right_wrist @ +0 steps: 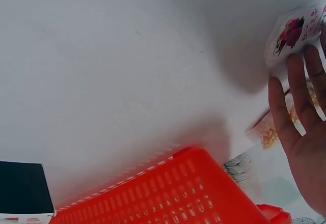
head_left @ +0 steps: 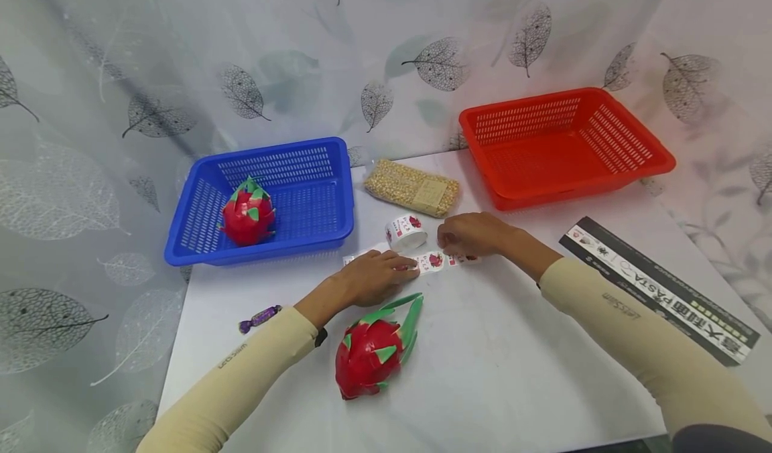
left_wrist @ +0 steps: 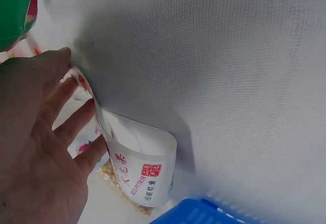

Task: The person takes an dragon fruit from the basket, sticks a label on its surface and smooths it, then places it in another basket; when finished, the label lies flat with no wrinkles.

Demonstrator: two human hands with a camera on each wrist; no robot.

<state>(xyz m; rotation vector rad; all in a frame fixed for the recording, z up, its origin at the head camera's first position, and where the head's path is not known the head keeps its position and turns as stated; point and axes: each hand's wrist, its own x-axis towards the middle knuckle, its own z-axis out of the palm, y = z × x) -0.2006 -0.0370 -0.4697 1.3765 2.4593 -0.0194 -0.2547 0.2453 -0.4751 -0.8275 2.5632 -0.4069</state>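
Label strip (head_left: 430,263): bearing "RED PITAYA", lying nearer the tabletop's (head_left: 519,386) far edge.
Left hand (head_left: 375,279): resting relaxed fingers on strip.
Right hand (head_left: 469,234): touching strip; cannot tell whether pinching.
Black box (head_left: 657,288): showing "PASTA", lying by right edge.
Sleeves (head_left: 621,322): reading "Let's Slim".

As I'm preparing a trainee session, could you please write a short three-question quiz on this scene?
1. Multiple choice: what lies inside the blue rectangular plastic basket: (a) a purple wrapped sweet, (b) a round red dragon fruit with green scales, or (c) a white paper roll?
2. True or false: the clear plastic bag of yellow kernels lies between the blue basket and the red rectangular plastic basket.
3. Short answer: what does the left hand touch?

Key: 1. b; 2. true; 3. the white strip of labels printed with red fruit.
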